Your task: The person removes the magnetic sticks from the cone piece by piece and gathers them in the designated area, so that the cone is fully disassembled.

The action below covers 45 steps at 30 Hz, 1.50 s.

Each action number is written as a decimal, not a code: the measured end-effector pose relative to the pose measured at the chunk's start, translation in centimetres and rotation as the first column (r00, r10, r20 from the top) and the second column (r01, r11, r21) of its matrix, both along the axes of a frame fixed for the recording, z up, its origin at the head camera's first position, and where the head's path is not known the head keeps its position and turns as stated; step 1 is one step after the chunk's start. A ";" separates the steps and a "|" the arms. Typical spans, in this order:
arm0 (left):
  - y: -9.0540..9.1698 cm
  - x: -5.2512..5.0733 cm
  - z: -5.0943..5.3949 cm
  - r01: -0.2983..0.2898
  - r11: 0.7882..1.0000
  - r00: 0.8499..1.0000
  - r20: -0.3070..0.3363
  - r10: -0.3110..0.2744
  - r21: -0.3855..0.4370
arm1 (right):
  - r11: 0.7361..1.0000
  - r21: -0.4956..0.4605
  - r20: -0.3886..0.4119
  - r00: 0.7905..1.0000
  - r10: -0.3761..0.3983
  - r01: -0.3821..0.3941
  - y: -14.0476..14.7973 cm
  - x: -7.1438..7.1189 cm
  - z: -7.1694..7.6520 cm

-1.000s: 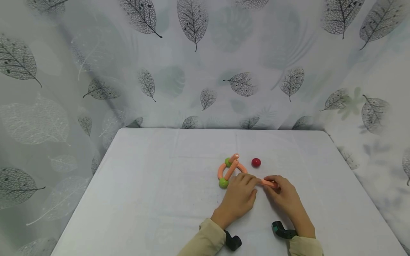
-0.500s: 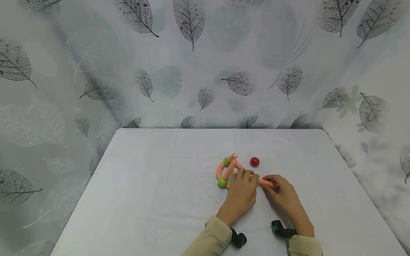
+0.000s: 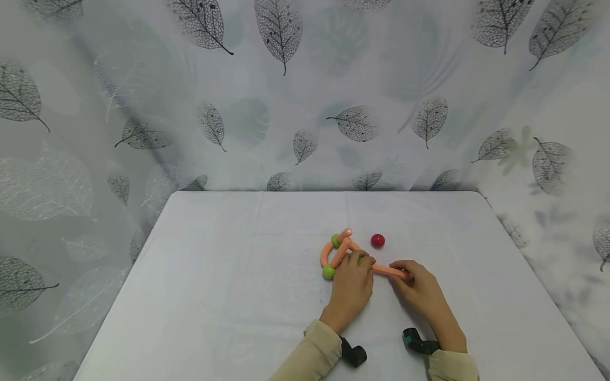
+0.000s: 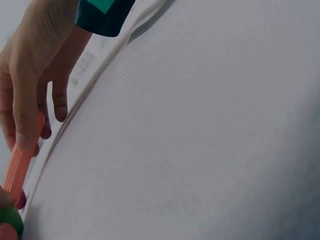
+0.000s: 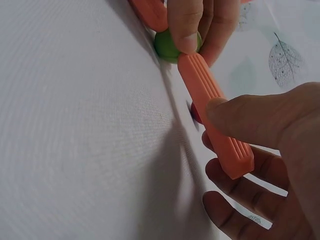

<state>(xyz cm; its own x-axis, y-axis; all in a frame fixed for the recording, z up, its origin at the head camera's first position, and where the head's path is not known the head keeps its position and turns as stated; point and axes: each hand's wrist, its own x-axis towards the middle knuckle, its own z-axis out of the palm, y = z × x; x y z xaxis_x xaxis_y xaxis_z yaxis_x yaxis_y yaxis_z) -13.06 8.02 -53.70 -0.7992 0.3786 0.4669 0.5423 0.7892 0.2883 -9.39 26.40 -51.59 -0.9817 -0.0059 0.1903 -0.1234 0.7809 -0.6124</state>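
Left hand (image 3: 351, 282) grips a green ball (image 5: 166, 48); right hand (image 3: 422, 290) pinches the orange stick (image 5: 201, 87) meeting it.

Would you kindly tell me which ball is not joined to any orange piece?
The red ball, lying by itself on the table; the green balls are attached to orange pieces.

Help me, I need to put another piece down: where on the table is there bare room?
Broadest: the white cloth-covered table left of the orange-and-green rod frame. Also right of the right hand, to the right edge. Crowded: between frame and right hand, where the left hand, straight orange bar and round red ball cluster.
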 end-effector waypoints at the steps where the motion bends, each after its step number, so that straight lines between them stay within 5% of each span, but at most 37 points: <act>1: 0.0 0.0 -0.1 -0.001 1.000 1.000 -0.003 0.001 0.017 | 1.000 0.001 -0.004 1.000 -0.001 0.001 0.0 0.0 0.0; 31: -0.1 0.2 -0.2 -0.037 0.996 0.998 -0.055 0.042 0.082 | 0.998 -0.036 0.053 0.997 -0.052 0.054 0.4 0.2 0.2; 39: -0.5 0.3 0.0 -0.032 0.996 1.000 0.000 0.032 0.080 | 0.981 -0.094 0.008 0.986 -0.169 0.169 0.6 -0.4 0.1; 45: -0.9 0.8 0.5 -0.031 0.997 1.000 0.004 0.031 0.068 | 0.948 -0.129 0.041 0.957 -0.287 0.290 0.7 -0.9 0.5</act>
